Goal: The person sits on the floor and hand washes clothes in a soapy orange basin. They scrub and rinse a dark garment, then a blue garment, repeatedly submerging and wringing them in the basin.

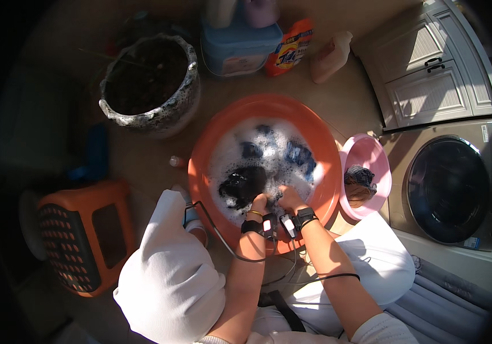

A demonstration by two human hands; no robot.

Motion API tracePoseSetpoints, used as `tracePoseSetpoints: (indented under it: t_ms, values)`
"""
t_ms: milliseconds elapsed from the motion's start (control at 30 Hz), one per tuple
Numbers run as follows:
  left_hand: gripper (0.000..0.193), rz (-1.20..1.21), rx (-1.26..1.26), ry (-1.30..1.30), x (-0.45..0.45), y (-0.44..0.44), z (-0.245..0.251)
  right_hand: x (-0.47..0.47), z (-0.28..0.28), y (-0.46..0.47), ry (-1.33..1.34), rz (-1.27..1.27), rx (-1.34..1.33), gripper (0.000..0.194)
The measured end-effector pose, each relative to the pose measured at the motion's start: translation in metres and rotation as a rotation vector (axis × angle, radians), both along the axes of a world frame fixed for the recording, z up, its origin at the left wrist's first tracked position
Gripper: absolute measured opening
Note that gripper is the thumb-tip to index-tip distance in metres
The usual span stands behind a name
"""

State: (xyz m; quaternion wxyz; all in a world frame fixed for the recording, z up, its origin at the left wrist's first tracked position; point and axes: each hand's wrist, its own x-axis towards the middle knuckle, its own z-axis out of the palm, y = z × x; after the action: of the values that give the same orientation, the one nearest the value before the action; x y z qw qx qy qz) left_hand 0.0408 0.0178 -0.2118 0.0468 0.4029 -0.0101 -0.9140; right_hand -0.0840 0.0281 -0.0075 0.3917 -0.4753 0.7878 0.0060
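Both hands are low in a round orange plastic basin (pixel 267 105) of sudsy water. My left hand (pixel 260 203) is curled at the edge of a black garment (pixel 246 182) that lies soaked in the foam. Close to its right, my right hand (pixel 289 198) is closed in a fist shape. A bit of dark wet cloth (pixel 275 196) shows between the two hands, gripped by both. Foam and water hide most of the fingertips. Navy blue cloth (pixel 298 152) pokes through the suds at the basin's right side, with another dark blue piece (pixel 251 150) further left.
A pink basin (pixel 385 172) with dark and brown cloth stands to the right, before a front-loading washing machine (pixel 448 189). A planter (pixel 192 86), blue lidded tub (pixel 241 43) and Tide pouch (pixel 289 51) stand beyond. An orange plastic stool-like item (pixel 119 232) is left. Cables (pixel 224 241) run from wrist devices.
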Motion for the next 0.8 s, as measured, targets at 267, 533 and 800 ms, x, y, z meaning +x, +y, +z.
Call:
tracePoseSetpoints:
  t_ms: [267, 533, 800]
  values:
    - [0.067, 0.391, 0.327, 0.515, -0.009, -0.038, 0.234, 0.050, 0.126, 0.011, -0.275, -0.355, -0.399, 0.040]
    - [0.041, 0.655, 0.055, 0.663, -0.024, -0.047, 0.220, 0.064, 0.128, 0.012, -0.008, -0.294, -0.560, 0.028]
    - [0.017, 0.614, 0.013, 0.301, -0.020, -0.057, 0.223, 0.071, 0.130, -0.015, -0.002, -0.303, -0.716, 0.026]
